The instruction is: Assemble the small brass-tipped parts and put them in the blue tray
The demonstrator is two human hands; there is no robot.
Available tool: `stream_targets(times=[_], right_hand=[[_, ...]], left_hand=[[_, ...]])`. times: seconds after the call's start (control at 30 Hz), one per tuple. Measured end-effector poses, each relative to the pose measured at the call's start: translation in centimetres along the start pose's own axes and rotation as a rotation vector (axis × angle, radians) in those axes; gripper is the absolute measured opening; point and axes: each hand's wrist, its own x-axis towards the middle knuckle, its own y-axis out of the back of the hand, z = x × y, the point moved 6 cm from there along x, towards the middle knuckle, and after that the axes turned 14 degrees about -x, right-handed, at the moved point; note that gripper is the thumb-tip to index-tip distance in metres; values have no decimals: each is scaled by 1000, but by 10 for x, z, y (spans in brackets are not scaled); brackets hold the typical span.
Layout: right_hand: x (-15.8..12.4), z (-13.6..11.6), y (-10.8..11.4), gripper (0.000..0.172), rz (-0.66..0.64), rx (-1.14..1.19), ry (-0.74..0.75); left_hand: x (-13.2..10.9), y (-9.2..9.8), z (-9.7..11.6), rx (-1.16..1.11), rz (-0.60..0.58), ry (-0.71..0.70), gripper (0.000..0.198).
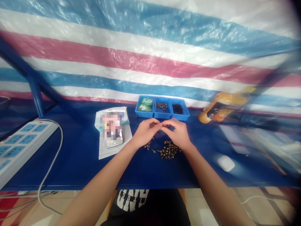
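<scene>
A heap of small brass-coloured metal parts (pixel 169 151) lies on the blue worktop (pixel 155 175), near the right hand (pixel 176 132). The fingers of this and the left hand (pixel 146 131) meet, pinched closed; whether they grip a piece, I cannot tell. Beyond stand three blue bins (pixel 162 115); leftward, a phone (pixel 117 143) rests on white wrapping (pixel 105 152).

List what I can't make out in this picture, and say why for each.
Head view: what, if anything, the left hand and right hand pinch; their fingers cover it.
Head view: the screen of the phone; pixelation masks it.
Head view: the far end of the power strip; the left edge cuts it off.
Head view: the bottle's label wording; blurred.
Head view: shapes of the dark pieces; too small.
</scene>
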Motion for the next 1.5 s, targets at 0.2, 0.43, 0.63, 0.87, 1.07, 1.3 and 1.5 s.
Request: stream_targets(times=[0.2,0.43,0.63,0.87,1.07,1.3,1.5], right_hand=[[0,-2,-1,16,-58,71,29],[0,0,-2,16,-52,68,8],[0,-2,-2,14,-39,62,26],[0,-4,-2,14,-47,23,35],[-1,-5,-2,14,-51,11,41],[-1,-4,-3,13,-68,26,36],[-2,-3,-4,9,-69,54,17]], left_hand=[[2,4,3,-12,14,8,30],[1,3,7,-20,8,17,30],[0,3,9,-23,5,30,31],[0,0,6,-43,-26,57,30],[2,1,1,-117,-45,77,29],[2,1,0,-109,-43,85,30],[1,1,2,-95,-53,74,30]])
